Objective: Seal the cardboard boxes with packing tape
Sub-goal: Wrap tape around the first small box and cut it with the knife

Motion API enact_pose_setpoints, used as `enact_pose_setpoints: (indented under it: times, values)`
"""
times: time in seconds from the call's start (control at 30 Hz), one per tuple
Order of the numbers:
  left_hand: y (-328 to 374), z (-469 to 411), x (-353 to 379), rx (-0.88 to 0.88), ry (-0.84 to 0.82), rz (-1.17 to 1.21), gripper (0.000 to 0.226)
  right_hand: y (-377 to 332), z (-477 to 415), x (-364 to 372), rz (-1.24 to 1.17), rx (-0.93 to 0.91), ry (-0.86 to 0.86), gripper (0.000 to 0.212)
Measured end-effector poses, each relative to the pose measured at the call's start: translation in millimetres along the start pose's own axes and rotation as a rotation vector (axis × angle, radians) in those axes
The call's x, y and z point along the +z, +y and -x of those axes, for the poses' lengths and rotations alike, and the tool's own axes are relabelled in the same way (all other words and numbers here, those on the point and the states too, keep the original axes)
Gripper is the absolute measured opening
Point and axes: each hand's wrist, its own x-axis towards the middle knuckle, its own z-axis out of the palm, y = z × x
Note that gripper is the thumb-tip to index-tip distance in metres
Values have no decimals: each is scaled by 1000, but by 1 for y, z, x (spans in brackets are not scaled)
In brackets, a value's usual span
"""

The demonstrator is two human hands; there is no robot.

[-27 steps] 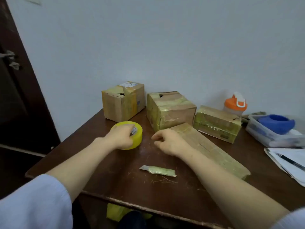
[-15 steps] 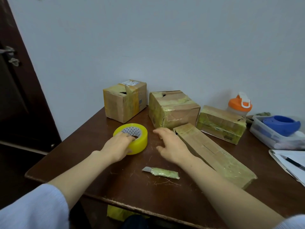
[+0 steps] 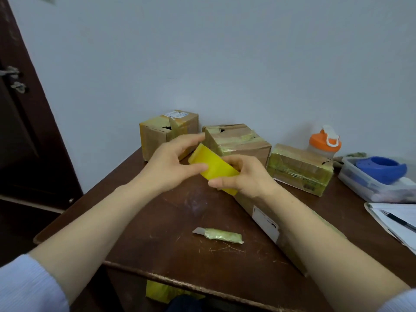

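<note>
Brown counter (image 3: 157, 255) lies under both grips. Long cardboard box (image 3: 265, 221) lies on it right below the right grip (image 3: 245, 179), running back under that forearm. Three smaller taped boxes stand beyond the grips: left box (image 3: 157, 136) behind the left grip (image 3: 166, 170), middle box (image 3: 243, 145) just behind both, right box (image 3: 299, 170) out past the right grip. Yellow tape roll (image 3: 213, 167) is held edge-on off the counter between the grips. Left grip has its thumb on the roll's outer face and fingers arched over the far edge. Right grip is curled round the other side, thumb underneath. Tape-wrapped cutter (image 3: 217, 233) lies on the counter below the grips, toward the person.
</note>
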Motion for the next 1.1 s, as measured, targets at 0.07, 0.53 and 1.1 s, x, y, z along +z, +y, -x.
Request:
enact_pose_setpoints:
  times: [0.07, 0.53, 1.1]
  values:
    - [12, -3, 7, -118, 159, 203, 63, 0, 7, -13, -373, 48, 66, 51]
    - [34, 6, 60, -543, -17, 883, 21, 22, 30, -13, -601, 33, 71, 53]
    - [22, 10, 59, -395, -31, 801, 43, 33, 29, -10, -443, -82, -40, 37]
